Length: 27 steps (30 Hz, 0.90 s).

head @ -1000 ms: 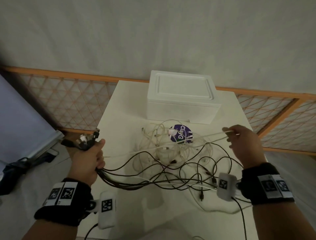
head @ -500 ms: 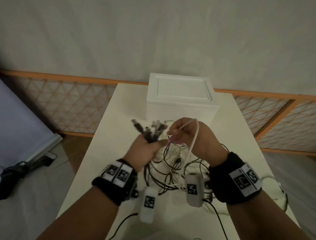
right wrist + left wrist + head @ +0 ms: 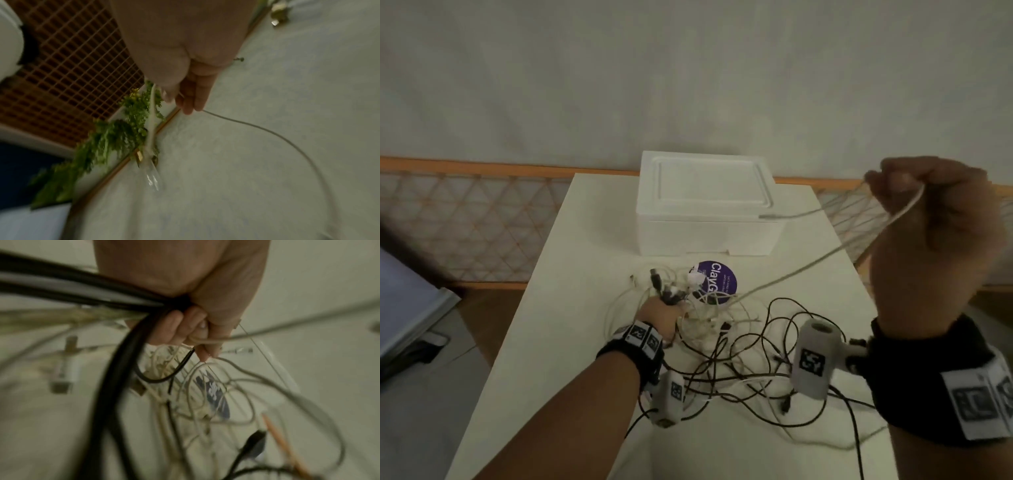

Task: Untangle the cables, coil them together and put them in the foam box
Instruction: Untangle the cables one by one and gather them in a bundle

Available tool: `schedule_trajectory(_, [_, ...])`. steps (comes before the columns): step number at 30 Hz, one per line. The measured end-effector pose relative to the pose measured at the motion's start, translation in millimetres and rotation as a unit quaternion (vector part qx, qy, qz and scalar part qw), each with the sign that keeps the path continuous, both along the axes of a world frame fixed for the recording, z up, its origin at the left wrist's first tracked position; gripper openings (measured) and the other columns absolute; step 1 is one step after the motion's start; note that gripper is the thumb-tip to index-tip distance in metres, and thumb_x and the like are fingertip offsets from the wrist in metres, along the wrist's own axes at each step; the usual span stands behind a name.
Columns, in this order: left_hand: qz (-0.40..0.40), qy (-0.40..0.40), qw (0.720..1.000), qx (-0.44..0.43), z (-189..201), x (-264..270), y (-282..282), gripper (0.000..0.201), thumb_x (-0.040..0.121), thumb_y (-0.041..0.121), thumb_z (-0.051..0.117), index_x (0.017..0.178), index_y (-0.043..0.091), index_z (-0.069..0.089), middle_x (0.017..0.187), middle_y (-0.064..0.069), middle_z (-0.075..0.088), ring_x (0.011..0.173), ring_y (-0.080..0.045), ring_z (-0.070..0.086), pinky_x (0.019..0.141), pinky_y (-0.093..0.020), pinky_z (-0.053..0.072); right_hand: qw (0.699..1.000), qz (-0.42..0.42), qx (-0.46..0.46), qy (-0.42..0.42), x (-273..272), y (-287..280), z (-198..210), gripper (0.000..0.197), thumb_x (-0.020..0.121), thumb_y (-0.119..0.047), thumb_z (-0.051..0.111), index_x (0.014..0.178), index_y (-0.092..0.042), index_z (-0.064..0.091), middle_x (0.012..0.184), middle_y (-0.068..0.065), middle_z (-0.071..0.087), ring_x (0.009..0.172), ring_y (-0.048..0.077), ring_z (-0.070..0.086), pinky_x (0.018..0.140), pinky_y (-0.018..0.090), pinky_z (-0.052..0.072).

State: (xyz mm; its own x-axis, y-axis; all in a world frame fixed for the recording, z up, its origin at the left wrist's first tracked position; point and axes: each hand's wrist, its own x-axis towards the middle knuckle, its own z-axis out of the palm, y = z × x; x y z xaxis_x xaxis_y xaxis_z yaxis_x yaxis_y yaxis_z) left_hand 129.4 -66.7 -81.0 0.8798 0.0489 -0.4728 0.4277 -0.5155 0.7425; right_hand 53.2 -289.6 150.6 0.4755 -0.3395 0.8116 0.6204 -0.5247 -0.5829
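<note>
Cable tangle (image 3: 739, 346), black and white, on white table (image 3: 592, 219) before closed foam box (image 3: 705, 205): left hand (image 3: 659, 317) fisted round a bundle of its ends at centre, right hand (image 3: 931, 233) raised well apart, pinching one white cable (image 3: 801, 270).
</note>
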Motion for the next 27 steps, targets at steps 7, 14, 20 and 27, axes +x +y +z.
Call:
schedule_trajectory(7, [0.185, 0.002, 0.925, -0.332, 35, -14, 28, 0.018, 0.086, 0.022, 0.072, 0.074, 0.015, 0.06, 0.047, 0.007, 0.034, 0.039, -0.009, 0.026, 0.041, -0.022, 0.025, 0.854, -0.235, -0.325, 0.331, 12, -59, -60, 0.016, 0.08, -0.002, 0.062, 0.093, -0.004, 0.071, 0.096, 0.018, 0.059, 0.09, 0.038, 0.053, 0.078, 0.034, 0.042])
schedule_trajectory(14, [0.172, -0.037, 0.902, -0.395, 81, -70, 34, 0.02, 0.089, 0.019, 0.065, 0.07, 0.017, 0.06, 0.057, 0.003, 0.043, 0.05, -0.008, 0.037, 0.049, -0.022, 0.035, 0.573, 0.124, -0.562, 0.583, -8, 0, -77, 0.083, 0.077, -0.027, 0.066, 0.147, -0.023, 0.023, 0.154, 0.002, 0.01, 0.142, 0.026, 0.017, 0.112, 0.034, 0.026])
schedule_trajectory(20, [0.183, -0.131, 0.892, -0.391, 118, -94, 12, 0.02, 0.089, 0.027, 0.063, 0.075, 0.013, 0.066, 0.062, 0.007, 0.065, 0.062, -0.006, 0.063, 0.067, -0.026, 0.049, 0.723, 0.316, -0.353, 0.503, -29, 110, -95, 0.103, 0.071, -0.032, 0.073, 0.149, -0.025, 0.005, 0.139, 0.001, 0.046, 0.126, 0.023, 0.044, 0.102, 0.037, 0.041])
schedule_trajectory(27, [0.227, -0.12, 0.771, -0.582, 135, -117, 37, 0.044, 0.081, 0.046, 0.052, 0.049, 0.02, 0.04, 0.045, 0.002, 0.033, 0.042, -0.012, 0.038, 0.045, -0.022, 0.039, 0.717, 0.228, -0.531, 0.391, -37, 108, -147, 0.033, 0.077, -0.025, 0.053, 0.11, -0.022, 0.053, 0.086, -0.002, 0.069, 0.087, 0.022, 0.065, 0.118, 0.044, 0.013])
